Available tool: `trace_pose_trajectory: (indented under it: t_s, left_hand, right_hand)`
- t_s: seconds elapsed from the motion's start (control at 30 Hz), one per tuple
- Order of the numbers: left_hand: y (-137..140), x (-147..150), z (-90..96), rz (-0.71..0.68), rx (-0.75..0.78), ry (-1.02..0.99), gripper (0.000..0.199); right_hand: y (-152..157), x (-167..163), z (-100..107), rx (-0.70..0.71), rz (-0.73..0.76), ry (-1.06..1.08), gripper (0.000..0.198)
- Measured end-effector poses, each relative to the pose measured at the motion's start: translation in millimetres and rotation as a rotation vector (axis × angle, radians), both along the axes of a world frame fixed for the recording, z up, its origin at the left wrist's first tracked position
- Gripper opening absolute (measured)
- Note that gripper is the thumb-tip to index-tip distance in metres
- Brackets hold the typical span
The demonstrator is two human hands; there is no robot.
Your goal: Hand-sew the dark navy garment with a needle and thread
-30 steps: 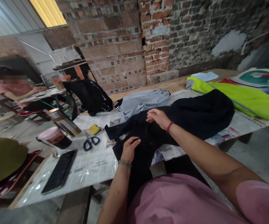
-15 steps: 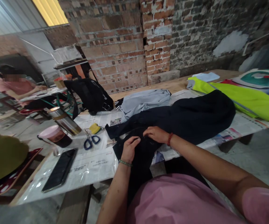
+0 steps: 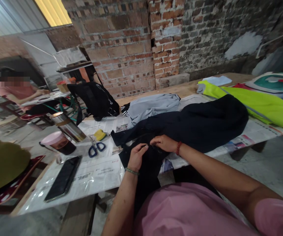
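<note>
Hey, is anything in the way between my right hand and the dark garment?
Nothing visible: your right hand is at the dark garment, near your left hand. The scissors lie off to the left.

Behind the far edge of the table (image 3: pixel 241 78), weathered brick wall (image 3: pixel 122 49), red turning grey rightward, with a pale patch (image 3: pixel 243 46) toward the right edge; high beyond the left edge, bright yellow panelling (image 3: pixel 54 12); below the near edge, wooden bench (image 3: pixel 77 213), grey floor (image 3: pixel 276 160).

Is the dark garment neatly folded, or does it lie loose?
Loose: the dark garment stretches unevenly along the newspaper-covered table, rumpled near the left hand and right hand.
</note>
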State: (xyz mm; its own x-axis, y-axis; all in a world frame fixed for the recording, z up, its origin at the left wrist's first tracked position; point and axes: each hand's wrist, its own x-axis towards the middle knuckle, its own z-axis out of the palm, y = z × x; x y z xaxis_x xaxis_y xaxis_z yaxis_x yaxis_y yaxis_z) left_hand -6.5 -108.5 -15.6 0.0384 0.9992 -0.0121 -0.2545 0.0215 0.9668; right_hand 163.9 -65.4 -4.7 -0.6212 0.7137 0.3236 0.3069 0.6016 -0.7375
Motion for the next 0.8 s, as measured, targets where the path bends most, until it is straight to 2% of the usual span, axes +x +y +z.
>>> trace_pose_trajectory:
  t_s: [0.17, 0.37, 0.6, 0.8]
  left_hand:
    - [-1.2, 0.5, 2.1, -0.019, -0.013, -0.044, 0.018]
    - [-2.4, 0.7, 3.5, -0.051, -0.031, -0.078, 0.017]
    - [2.3, 0.8, -1.8, 0.077, 0.039, -0.034, 0.015]
    - [4.1, 1.1, -3.5, 0.103, 0.037, -0.018, 0.017]
  right_hand:
    - [-4.0, -1.7, -2.2, -0.115, -0.016, 0.053, 0.023]
    - [-5.9, -2.9, -0.2, -0.114, -0.003, 0.062, 0.023]
    - [-9.4, -7.5, -0.2, -0.13, -0.04, 0.075, 0.022]
    - [-11.1, -11.7, 1.1, -0.147, -0.071, 0.105, 0.022]
